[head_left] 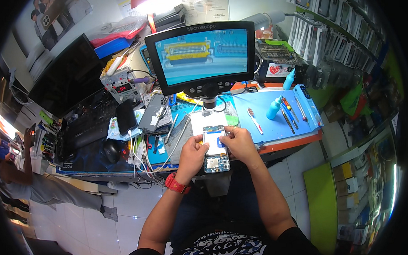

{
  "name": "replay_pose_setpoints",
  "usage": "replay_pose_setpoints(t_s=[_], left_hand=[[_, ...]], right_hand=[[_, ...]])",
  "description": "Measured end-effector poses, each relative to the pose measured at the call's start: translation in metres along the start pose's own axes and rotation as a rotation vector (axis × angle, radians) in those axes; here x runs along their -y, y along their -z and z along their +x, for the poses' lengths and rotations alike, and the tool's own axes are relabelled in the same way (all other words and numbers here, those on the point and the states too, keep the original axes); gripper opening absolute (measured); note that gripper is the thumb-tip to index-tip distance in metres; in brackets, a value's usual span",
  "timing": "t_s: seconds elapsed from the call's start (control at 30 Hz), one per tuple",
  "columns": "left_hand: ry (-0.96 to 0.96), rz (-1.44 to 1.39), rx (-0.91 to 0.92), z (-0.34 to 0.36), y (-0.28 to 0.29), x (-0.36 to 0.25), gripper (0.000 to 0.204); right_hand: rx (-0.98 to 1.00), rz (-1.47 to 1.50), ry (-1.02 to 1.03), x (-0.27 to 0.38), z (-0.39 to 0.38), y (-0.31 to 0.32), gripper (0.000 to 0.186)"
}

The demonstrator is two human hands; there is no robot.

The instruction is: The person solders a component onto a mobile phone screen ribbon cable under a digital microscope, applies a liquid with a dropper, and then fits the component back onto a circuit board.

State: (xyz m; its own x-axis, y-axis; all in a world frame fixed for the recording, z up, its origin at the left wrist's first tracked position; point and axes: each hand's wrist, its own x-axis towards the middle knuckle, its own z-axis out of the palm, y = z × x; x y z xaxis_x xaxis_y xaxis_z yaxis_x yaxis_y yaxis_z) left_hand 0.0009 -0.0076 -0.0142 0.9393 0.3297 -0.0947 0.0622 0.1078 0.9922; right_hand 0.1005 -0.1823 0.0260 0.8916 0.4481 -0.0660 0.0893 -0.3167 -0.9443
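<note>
In front of me, at the bench's near edge, I hold an opened smartphone (pixel 217 164) with its blue circuit boards and white middle section bare. My left hand (pixel 192 155) grips its left side, thumb over the front. On its right side and upper right corner my right hand (pixel 240 144) is closed, the thumb lying across the middle by a small blue patch. Just beyond the phone stands a microscope (pixel 209 103), whose screen (pixel 205 53) displays an enlarged yellow-framed connector on a board. The undersides of the phone and of my fingers are hidden.
On the right, a blue mat (pixel 254 100) carries a toothbrush (pixel 255 121), blue bottles (pixel 274 107) and several tweezers and drivers. To the left lie a black phone (pixel 126 116), cables, a mouse (pixel 112 150) and a power supply (pixel 122 85). Another person (pixel 49 187) stands far left.
</note>
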Motion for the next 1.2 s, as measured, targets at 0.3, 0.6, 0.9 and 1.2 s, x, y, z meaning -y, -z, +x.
replay_pose_setpoints(t_s=[0.3, 0.6, 0.9, 1.2], left_hand=[[-0.023, -0.079, -0.024, 0.002, -0.003, 0.004, 0.042], [0.004, -0.018, -0.004, 0.001, 0.0, 0.0, 0.039], [-0.025, -0.062, -0.009, 0.001, -0.001, 0.002, 0.044], [-0.067, 0.028, 0.06, -0.028, -0.006, -0.01, 0.053]], right_hand=[[-0.005, -0.069, 0.026, -0.003, 0.005, -0.001, 0.055], [0.016, -0.079, -0.011, 0.002, 0.003, 0.001, 0.055], [-0.009, -0.009, 0.028, -0.006, 0.004, -0.001, 0.055], [-0.146, 0.281, 0.1, -0.014, -0.036, -0.012, 0.062]])
